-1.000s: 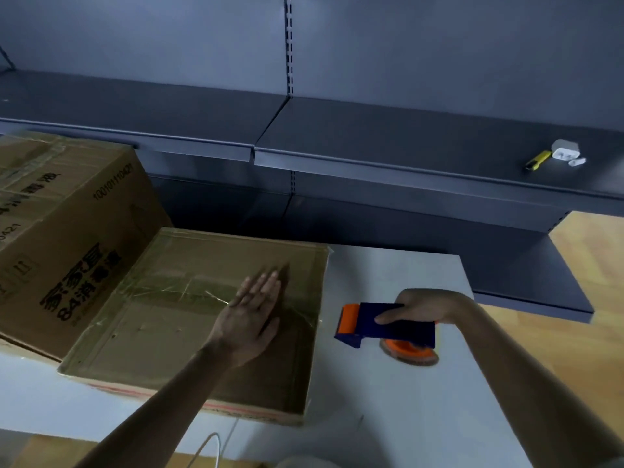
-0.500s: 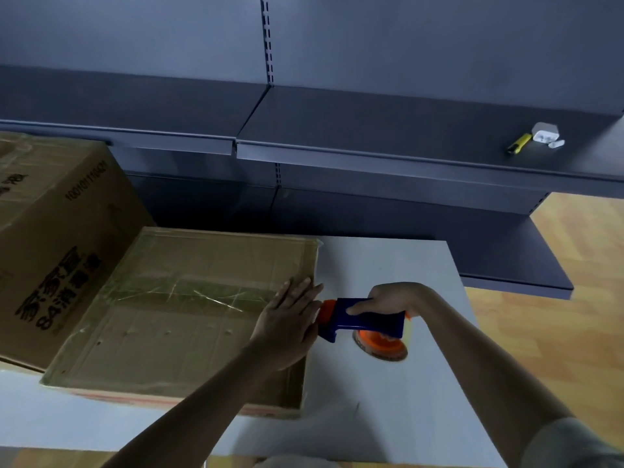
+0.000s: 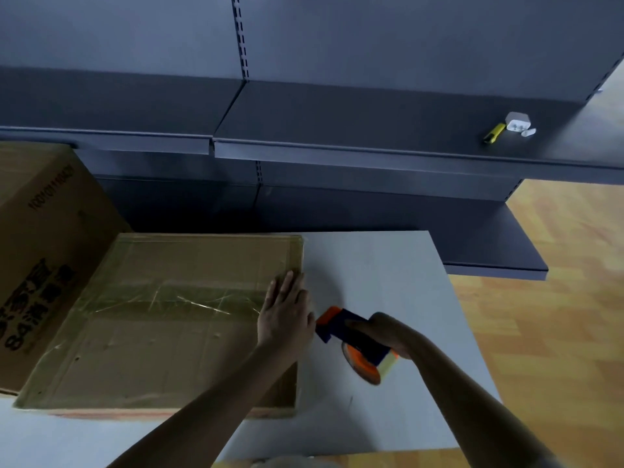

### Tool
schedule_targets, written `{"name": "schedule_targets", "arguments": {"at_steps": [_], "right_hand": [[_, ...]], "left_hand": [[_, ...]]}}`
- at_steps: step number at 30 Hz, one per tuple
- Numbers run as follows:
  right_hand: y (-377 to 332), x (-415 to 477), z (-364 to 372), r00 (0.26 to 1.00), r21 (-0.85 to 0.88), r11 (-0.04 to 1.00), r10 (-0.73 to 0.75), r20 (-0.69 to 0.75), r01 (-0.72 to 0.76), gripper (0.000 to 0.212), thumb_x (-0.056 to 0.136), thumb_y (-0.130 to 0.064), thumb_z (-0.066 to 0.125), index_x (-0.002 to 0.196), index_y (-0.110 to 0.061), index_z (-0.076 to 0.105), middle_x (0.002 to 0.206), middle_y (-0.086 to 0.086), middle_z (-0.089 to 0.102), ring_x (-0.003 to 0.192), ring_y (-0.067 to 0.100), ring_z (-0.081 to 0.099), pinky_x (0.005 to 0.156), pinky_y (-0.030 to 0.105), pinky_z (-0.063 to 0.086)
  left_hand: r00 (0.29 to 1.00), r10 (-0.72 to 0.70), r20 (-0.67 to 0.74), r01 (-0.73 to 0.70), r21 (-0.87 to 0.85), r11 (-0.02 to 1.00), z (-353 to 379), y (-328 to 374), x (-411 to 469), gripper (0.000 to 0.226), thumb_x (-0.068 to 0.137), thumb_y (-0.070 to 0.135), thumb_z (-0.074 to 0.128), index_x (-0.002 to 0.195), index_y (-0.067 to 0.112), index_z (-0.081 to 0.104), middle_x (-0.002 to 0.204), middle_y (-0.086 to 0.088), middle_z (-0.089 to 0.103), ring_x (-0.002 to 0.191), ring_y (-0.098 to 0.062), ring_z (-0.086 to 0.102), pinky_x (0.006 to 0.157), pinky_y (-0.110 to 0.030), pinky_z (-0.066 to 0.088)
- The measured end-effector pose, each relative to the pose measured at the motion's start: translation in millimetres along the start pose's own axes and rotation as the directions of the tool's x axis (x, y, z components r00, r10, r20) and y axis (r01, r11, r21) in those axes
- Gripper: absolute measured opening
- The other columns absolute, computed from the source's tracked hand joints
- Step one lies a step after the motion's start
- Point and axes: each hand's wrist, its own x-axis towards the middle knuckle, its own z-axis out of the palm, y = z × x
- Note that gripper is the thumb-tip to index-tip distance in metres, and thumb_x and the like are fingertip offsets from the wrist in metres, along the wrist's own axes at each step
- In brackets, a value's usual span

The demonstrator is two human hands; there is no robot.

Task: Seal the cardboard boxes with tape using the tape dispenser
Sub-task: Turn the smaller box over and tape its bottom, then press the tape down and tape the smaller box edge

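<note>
Head view: a flat cardboard box lies on the left half of the white tabletop, its far left corner against a taller printed box. The left hand lies flat with straight fingers on the flat box's right edge, pressing it down. The right hand is curled round the handle of the blue and orange tape dispenser, which sits just beside that edge with its orange nose pointing at the left hand; whether the nose touches the cardboard I cannot tell. The flat box looks light and stiff, and its glossy taped top and the smooth tabletop suggest it would slide unless held down. The dispenser seems a light, rigid plastic tool, best gripped by the handle, with fingers kept off the cutting nose
</note>
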Motion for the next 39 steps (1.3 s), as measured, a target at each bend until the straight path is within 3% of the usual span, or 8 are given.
{"name": "schedule_targets", "arguments": {"at_steps": [4,20,24,28,30,34,37,39], "right_hand": [[-12.5,-2.9,5.8,0.995,0.066,0.996,-0.062,-0.073,0.067,0.042,0.087,-0.050,0.056,0.070,-0.012,0.056,0.055,-0.002,0.056,0.044,0.010,0.052,0.046,0.019,0.037],[-45.9,-35.6,9.8,0.940,0.323,0.903,-0.194,-0.280,0.283,0.046,0.087,-0.045,0.060,0.066,-0.005,0.053,0.043,0.000,0.061,0.038,0.012,0.060,0.037,0.015,0.041],[-73.5,-43.4,18.2,0.881,0.176,0.912,-0.284,-0.378,0.370,0.042,0.087,-0.048,0.057,0.080,-0.006,0.057,0.071,0.011,0.069,0.057,0.025,0.069,0.057,0.034,0.055],[-105.7,-49.2,40.7,0.787,-0.102,0.888,-0.447,-0.427,0.449,0.019,0.087,-0.034,0.058,0.080,-0.018,0.049,0.072,-0.006,0.061,0.062,0.009,0.061,0.054,0.020,0.050],[-122.7,-52.2,59.2,0.685,-0.298,0.815,-0.580,-0.441,0.497,0.020,0.088,-0.033,0.059,0.083,-0.022,0.043,0.070,-0.014,0.050,0.061,0.001,0.050,0.046,0.008,0.037],[-155.0,-53.5,103.7,0.602,-0.663,0.623,-0.734,-0.313,0.415,0.028,0.094,-0.043,0.048,0.102,-0.016,0.047,0.083,-0.005,0.055,0.069,0.006,0.055,0.051,0.015,0.042],[-182.8,-52.9,136.8,0.545,-0.774,0.508,-0.798,-0.258,0.378,0.032,0.094,-0.047,0.044,0.100,-0.015,0.050,0.076,-0.007,0.051,0.063,0.006,0.051,0.045,0.015,0.028],[-198.2,-51.8,156.7,0.537,-0.806,0.465,-0.813,-0.225,0.367,0.033,0.095,-0.046,0.045,0.101,-0.014,0.052,0.081,-0.003,0.060,0.068,0.010,0.059,0.048,0.018,0.035]], "left_hand": [[0.986,-0.146,0.077,0.137,0.114,0.984,4.0,10.5,9.4,0.089,0.092,0.041,0.040,0.138,0.011,-0.031,0.151,-0.012,-0.029,0.140,-0.025,-0.023,0.113,-0.043,-0.014],[0.990,-0.125,0.058,0.127,-0.035,0.991,-0.5,7.3,14.5,0.062,0.101,0.036,0.014,0.144,0.005,-0.018,0.155,-0.009,-0.019,0.142,-0.020,-0.018,0.116,-0.035,-0.011],[0.996,0.047,0.071,-0.038,-0.131,0.991,-12.0,-14.6,4.1,0.057,0.102,0.033,0.015,0.147,0.008,-0.009,0.156,-0.007,-0.013,0.141,-0.018,-0.018,0.111,-0.028,-0.015],[0.998,-0.058,-0.013,0.055,-0.125,0.991,-24.3,-64.1,-15.8,0.054,0.102,0.024,0.021,0.148,0.007,-0.001,0.157,-0.009,-0.004,0.144,-0.021,-0.010,0.113,-0.029,-0.011],[0.987,-0.158,-0.001,0.156,-0.132,0.979,-33.3,-98.9,-29.5,0.058,0.101,0.025,0.027,0.148,0.005,-0.002,0.157,-0.009,-0.005,0.144,-0.022,-0.009,0.114,-0.030,-0.009],[0.951,-0.310,0.006,0.309,-0.072,0.948,-44.1,-167.4,-62.6,0.066,0.100,0.030,0.032,0.147,0.007,-0.008,0.156,-0.008,-0.010,0.143,-0.022,-0.012,0.114,-0.033,-0.010],[0.939,-0.343,0.023,0.343,0.013,0.939,-46.4,-196.2,-76.5,0.065,0.100,0.035,0.027,0.148,0.010,-0.009,0.157,-0.006,-0.009,0.143,-0.023,-0.012,0.114,-0.035,-0.011],[0.943,-0.330,0.045,0.327,0.065,0.943,-44.9,-205.7,-82.3,0.072,0.097,0.044,0.031,0.148,0.011,-0.008,0.157,-0.005,-0.009,0.144,-0.023,-0.012,0.114,-0.038,-0.012]]}}
